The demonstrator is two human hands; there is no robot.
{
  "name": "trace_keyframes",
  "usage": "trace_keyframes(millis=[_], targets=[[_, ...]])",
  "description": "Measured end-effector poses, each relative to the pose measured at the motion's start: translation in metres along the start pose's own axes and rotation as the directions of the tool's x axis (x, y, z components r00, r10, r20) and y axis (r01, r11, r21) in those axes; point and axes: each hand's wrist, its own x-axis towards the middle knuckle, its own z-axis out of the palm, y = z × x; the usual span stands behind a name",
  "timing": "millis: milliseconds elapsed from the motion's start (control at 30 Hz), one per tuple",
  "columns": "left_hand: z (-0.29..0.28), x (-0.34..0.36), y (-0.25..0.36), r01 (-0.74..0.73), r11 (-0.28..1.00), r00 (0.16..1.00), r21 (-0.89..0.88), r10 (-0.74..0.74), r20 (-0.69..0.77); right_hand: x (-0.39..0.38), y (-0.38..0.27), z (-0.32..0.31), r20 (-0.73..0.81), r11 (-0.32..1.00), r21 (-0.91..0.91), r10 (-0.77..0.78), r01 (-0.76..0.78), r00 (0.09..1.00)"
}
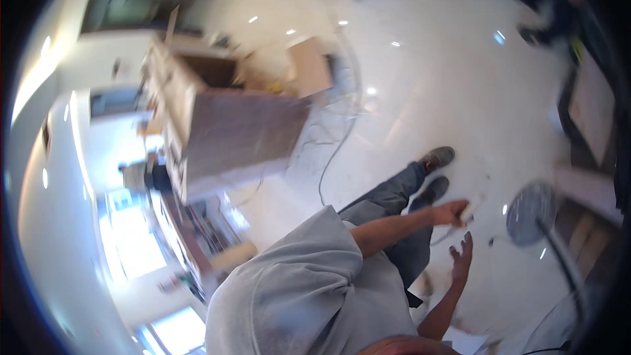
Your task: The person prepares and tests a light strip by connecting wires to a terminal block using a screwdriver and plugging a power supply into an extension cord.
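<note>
Right of the frame's middle, the person's left hand (451, 213) grips a small white thing (468, 213), too blurry to name, and just below, the right hand (462, 261) is loose and spread, left of a round grey disc (530, 214).

No legible text, labels, numbers or signs anywhere.

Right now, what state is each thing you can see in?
Left hand: closed around a small whitish object, blurred
Right hand: open, fingers spread, apparently holding nothing
Round grey disc: attached to a dark pole
Cable: uncoiled, curving over the glossy floor
Wooden cabinet: seemingly open-topped
Ceiling light: lit
Window: brightly lit; open or shut, unclear
</note>
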Motion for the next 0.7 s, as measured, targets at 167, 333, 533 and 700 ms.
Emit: trace_keyframes(millis=[167, 333, 533, 700], targets=[[0.033, -0.070, 0.018, -0.122, 0.926, 0.983, 0.358, 0.062, 0.173, -0.049, -0.055, 0.050, 0.132, 0.969, 0.006, -0.246, 0.247, 0.960], [-0.075, -0.240, 0.082, -0.087, 0.881, 0.953, 0.465, 0.209, -0.218, -0.104, -0.085, 0.043, -0.043, 0.960, -0.250, -0.142, 0.127, 0.989], [-0.107, -0.542, -0.232, 0.334, 0.942, 0.105, 0.036, 0.000, -0.994, -0.089, -0.144, 0.130, 0.074, 0.771, -0.594, -0.230, 0.229, 0.970], [0.101, -0.562, -0.361, 0.411, 0.809, 0.409, -0.421, -0.576, -0.708, -0.072, -0.159, 0.214, 0.106, 0.585, -0.780, -0.228, 0.223, 0.968]])
